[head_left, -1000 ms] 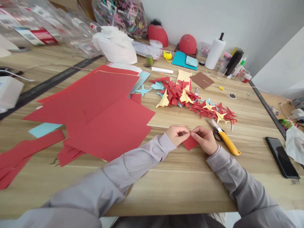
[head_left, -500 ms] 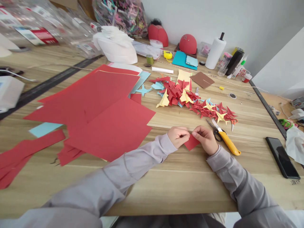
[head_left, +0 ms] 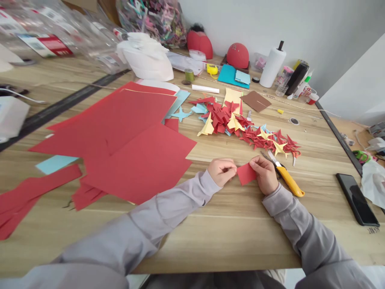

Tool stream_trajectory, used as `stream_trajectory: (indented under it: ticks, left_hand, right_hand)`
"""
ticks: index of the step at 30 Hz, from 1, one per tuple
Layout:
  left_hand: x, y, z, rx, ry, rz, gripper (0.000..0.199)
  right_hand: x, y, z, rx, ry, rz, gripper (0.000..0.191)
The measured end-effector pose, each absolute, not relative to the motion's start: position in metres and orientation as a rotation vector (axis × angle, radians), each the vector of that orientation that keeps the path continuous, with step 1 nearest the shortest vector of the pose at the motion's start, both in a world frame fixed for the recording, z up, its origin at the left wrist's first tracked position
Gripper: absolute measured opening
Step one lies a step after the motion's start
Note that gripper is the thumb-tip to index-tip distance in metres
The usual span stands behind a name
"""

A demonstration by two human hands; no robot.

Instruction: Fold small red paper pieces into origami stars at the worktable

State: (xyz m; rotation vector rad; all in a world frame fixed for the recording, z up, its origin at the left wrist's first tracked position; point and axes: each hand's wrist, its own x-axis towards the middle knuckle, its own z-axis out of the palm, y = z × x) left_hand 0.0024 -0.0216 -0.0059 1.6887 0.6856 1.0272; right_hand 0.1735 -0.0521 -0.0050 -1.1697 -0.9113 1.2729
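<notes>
The left hand (head_left: 222, 171), fingers curled up, now seems to let go of the small red paper (head_left: 246, 175) just beside it, so the right hand (head_left: 264, 176) alone pinches it and can turn it, with folded stars (head_left: 221, 117) past both hands.

on table (head_left: 222, 237): paper sheets (head_left: 138, 160), left of held paper (head_left: 246, 175); folded stars (head_left: 221, 115), behind it; utility knife (head_left: 290, 182), right of it; phone (head_left: 357, 200), farther right.
</notes>
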Motion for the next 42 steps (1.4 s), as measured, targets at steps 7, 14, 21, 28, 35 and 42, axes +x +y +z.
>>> stream_trajectory:
  ticks: [7, 14, 21, 28, 35, 42]
  left_hand:
    - [0.003, -0.021, -0.006, 1.601, 0.696, 1.100, 0.019]
    - [0.005, -0.023, -0.005, 1.724, 0.782, 1.125, 0.031]
    - [0.007, -0.022, -0.010, 1.765, 0.730, 1.050, 0.015]
    - [0.008, -0.022, -0.009, 1.835, 0.688, 1.003, 0.013]
    - [0.007, -0.021, -0.008, 1.788, 0.718, 0.995, 0.015]
    - [0.007, -0.020, -0.011, 1.723, 0.777, 1.034, 0.017]
  right_hand:
    - [0.176, -0.052, -0.007, -1.156, -0.959, 1.289, 0.021]
    - [0.176, -0.054, -0.009, -1.193, -1.035, 1.257, 0.024]
    - [0.172, -0.056, 0.001, -1.213, -1.203, 1.278, 0.027]
    - [0.169, -0.058, 0.005, -1.163, -1.302, 1.330, 0.023]
    - [0.173, -0.056, 0.000, -1.224, -1.199, 1.348, 0.022]
    - [0.172, -0.057, -0.001, -1.198, -1.272, 1.312, 0.026]
